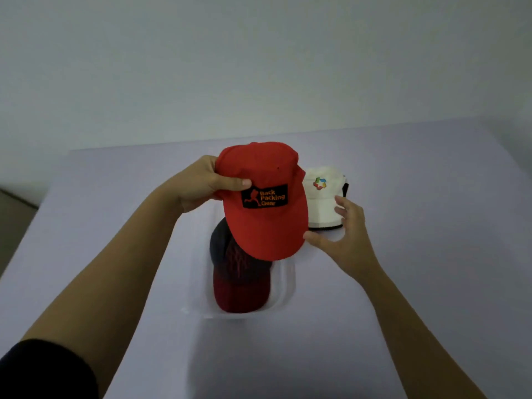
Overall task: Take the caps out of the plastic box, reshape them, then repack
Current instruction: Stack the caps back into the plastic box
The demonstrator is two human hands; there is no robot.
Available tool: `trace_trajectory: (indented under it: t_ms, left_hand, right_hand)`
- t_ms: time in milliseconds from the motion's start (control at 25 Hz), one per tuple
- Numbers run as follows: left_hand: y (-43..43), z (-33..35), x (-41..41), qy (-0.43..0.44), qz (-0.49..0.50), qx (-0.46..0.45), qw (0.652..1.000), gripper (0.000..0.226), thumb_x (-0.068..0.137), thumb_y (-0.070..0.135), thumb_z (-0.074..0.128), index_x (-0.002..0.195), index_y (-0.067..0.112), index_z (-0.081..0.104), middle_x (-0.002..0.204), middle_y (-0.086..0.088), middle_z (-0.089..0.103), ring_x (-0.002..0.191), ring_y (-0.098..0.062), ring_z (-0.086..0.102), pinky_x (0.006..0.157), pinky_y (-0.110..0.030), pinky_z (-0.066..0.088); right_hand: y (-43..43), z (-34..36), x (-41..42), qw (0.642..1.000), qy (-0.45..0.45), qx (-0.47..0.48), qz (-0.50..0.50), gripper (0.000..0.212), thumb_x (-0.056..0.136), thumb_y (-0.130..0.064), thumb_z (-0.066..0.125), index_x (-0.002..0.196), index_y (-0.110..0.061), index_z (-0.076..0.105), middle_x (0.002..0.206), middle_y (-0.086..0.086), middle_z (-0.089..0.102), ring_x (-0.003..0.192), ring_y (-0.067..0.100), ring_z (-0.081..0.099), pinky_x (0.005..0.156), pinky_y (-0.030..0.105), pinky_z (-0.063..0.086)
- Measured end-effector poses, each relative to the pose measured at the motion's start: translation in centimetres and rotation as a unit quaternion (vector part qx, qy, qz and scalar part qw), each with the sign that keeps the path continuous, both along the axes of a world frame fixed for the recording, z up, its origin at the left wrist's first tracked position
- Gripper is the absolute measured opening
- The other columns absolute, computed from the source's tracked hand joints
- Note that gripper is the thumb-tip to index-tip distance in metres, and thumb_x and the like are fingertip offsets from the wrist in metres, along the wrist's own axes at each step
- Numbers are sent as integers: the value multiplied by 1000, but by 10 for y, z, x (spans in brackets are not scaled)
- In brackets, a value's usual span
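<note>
aloft, red cap (263,223) between hands (198,184)

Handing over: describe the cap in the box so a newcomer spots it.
On the lilac table sits a clear plastic box. The cap inside is navy fading to maroon, unlike the red cap held above or the white cap alongside.

One wide-angle view, worn on the person's head, looks forward and down from near the tabletop (403,283). The plastic box (291,279) lies near the frame's centre, close below the camera. Beyond the box, the tabletop's far edge meets a pale wall (259,53) filling the upper frame.
</note>
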State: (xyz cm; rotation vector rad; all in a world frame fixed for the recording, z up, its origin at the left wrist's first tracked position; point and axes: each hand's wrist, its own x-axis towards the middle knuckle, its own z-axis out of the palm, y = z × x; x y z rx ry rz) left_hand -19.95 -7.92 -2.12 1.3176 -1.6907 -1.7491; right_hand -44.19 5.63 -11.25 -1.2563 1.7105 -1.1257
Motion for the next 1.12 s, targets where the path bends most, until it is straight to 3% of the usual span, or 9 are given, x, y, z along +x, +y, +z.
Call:
trace_trajectory:
  t_ms: [120, 200, 360, 480, 560, 640, 840, 1120]
  left_hand:
    - [-15, 9, 47, 25, 22, -30, 999, 70, 36, 43, 90, 100, 19, 74, 103, -3, 74, 98, -20, 70, 78, -30, 58]
    - [-24, 10, 62, 34, 36, -45, 998, 69, 37, 42, 90, 99, 17, 74, 103, -4, 74, 99, -22, 70, 77, -29, 58]
    - [-42, 6, 79, 41, 57, -68, 995, 65, 41, 41, 89, 100, 18, 74, 103, -3, 74, 100, -23, 69, 87, -37, 56]
    - [-56, 1, 80, 44, 77, -82, 993, 50, 58, 24, 87, 104, 13, 71, 107, -7, 73, 104, -27, 67, 95, -46, 51]
    - [-64, -2, 77, 53, 89, -89, 991, 36, 70, 10, 79, 105, 12, 70, 106, -5, 73, 102, -25, 68, 94, -42, 52]
    - [-72, -6, 74, 55, 87, -96, 990, 30, 74, 5, 75, 102, 15, 70, 100, 1, 75, 100, -20, 69, 89, -34, 55]
    - [-83, -26, 67, 31, 67, -87, 993, 31, 74, 7, 76, 103, 12, 71, 104, -3, 74, 98, -18, 70, 87, -28, 55]
    - [-56, -90, 47, -16, -6, 40, 999, 24, 75, 3, 74, 99, 8, 71, 98, -6, 73, 90, -16, 71, 78, -23, 57]
  right_hand:
    - [-2, -20, 52, 999, 17, 36, 17, 89, 58, -42, 83, 129, -15, 37, 123, -5, 42, 115, 11, 46, 98, 26, 42]
    - [-6, -28, 75, 992, 39, 74, 94, 86, 65, -36, 83, 133, -16, 35, 130, -1, 44, 119, 11, 45, 105, 33, 41]
    - [-48, -36, 98, 966, 110, 140, 186, 105, 66, -34, 82, 145, -14, 16, 151, 6, 21, 138, 20, 28, 111, 34, 31]
    - [-85, -42, 101, 945, 95, 215, 226, 120, 59, -29, 87, 148, -16, 7, 154, 9, 18, 141, 23, 24, 111, 37, 29]
    - [-101, -47, 100, 927, 67, 269, 254, 123, 57, -26, 88, 147, -21, 5, 153, 10, 24, 138, 25, 31, 111, 41, 33]
    - [-113, -49, 97, 910, 64, 304, 274, 119, 53, -26, 90, 146, -22, 14, 148, 7, 34, 131, 25, 40, 107, 41, 38]
    - [-110, -39, 98, 908, 45, 281, 308, 95, 50, -22, 91, 132, -20, 42, 126, -1, 57, 113, 18, 56, 99, 38, 48]
    - [-81, -22, 97, 913, 85, 223, 331, 99, 55, -33, 88, 136, -24, 31, 130, -4, 52, 117, 16, 52, 99, 36, 46]
